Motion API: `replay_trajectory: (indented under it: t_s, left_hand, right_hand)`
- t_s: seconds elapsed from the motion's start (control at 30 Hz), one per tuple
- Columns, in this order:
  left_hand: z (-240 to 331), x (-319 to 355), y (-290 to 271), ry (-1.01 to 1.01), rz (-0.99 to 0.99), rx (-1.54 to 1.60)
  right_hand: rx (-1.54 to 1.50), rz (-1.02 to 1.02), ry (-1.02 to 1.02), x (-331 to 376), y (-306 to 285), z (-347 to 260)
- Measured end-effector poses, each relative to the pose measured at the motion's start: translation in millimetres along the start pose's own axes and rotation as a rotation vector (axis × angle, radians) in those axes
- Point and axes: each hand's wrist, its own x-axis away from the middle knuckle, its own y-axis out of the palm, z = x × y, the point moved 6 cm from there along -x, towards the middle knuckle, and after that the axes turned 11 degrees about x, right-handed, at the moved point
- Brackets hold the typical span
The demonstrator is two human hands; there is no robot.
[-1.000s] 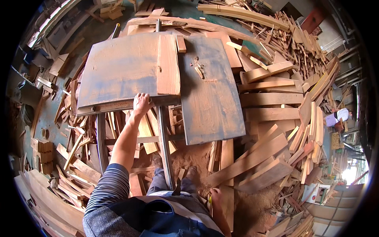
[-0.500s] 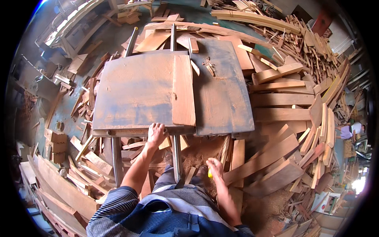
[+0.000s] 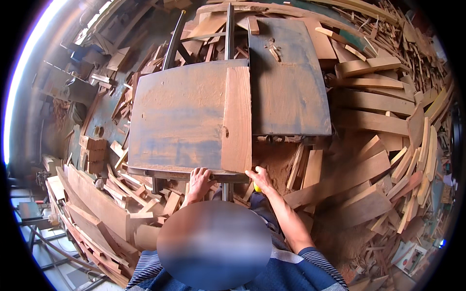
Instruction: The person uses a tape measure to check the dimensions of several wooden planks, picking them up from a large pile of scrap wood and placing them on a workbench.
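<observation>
A flat wooden plank point(image 3: 236, 116) with a small dark knot lies lengthwise along the right edge of a dusty sliding saw table point(image 3: 177, 116). My left hand point(image 3: 200, 183) hooks its fingers over the table's near edge. At the near right corner, my right hand point(image 3: 260, 178) has its fingertips at the plank's near end and is closed round a small yellow object point(image 3: 257, 187), mostly hidden in the palm. To the right and farther off stands the fixed table point(image 3: 291, 87), with a few wood splinters point(image 3: 274, 52) on it.
Two metal rails point(image 3: 229, 34) run beneath the sliding table. A small wood block point(image 3: 253, 25) sits at the fixed table's far left corner. Stacked boards point(image 3: 374, 126) crowd the right side, and curved planks point(image 3: 99, 199) pile up at left. Sawdust point(image 3: 276, 157) covers the floor below.
The sliding table, with the plank on it, has come toward me past the fixed table's near edge. My right hand has risen from beside my leg to the plank's near end.
</observation>
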Motion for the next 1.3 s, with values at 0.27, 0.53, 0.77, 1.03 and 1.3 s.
replay_trajectory:
  t_s: [0.27,0.53,0.77,1.03,1.3]
  left_hand:
    - [8,43,5,-0.039,-0.173,0.07]
    - [-11,-123,-3,-0.122,-0.034,0.686]
    - [-10,-197,20,0.013,-0.006,0.579]
    - [-18,-192,28,-0.002,-0.002,0.558]
    - [-12,-188,25,0.101,0.12,0.466]
  right_hand:
    - [0.138,-0.024,0.094,54,10,8]
    - [-0.179,-0.122,0.262,86,33,49]
    - [-0.165,-0.101,0.313,100,26,47]
    - [-0.187,-0.123,0.284,104,21,31]
    - [-0.404,-0.14,0.354,108,16,30]
